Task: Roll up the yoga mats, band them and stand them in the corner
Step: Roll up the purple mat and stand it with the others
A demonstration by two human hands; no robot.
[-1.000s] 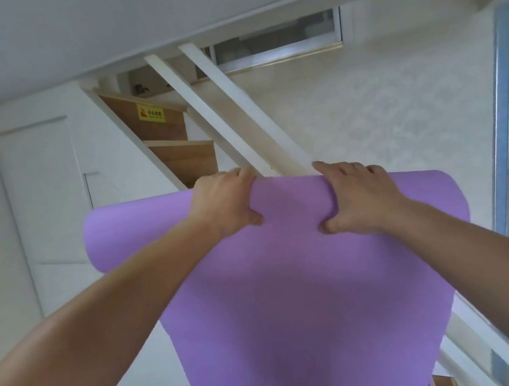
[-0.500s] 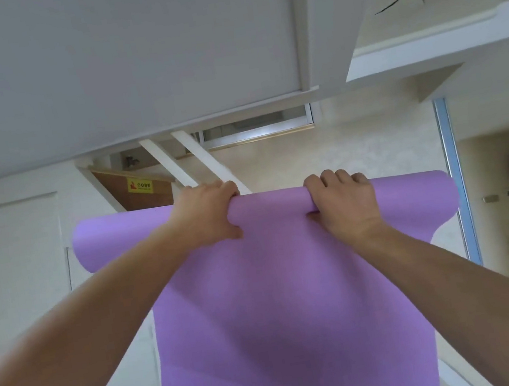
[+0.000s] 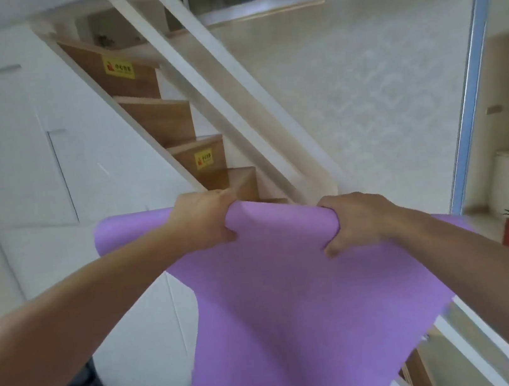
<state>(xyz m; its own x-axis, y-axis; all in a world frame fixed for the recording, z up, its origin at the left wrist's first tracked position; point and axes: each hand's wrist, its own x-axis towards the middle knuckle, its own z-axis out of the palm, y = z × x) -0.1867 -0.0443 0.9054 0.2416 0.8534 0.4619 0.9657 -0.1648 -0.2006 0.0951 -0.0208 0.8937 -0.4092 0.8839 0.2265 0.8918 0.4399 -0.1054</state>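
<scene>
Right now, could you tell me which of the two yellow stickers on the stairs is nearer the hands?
The lower yellow sticker, on the step just above the left hand; the other sticker sits several steps higher.

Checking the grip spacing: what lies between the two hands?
Only a bare stretch of the purple mat's rolled top edge, between left hand and right hand, in the head view.

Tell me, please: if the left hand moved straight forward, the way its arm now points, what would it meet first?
Probably the wooden staircase. The left hand grips the top edge of the purple foam yoga mat and points up toward the brown steps just behind it. Depth is unclear, so free space may lie between them.
</scene>
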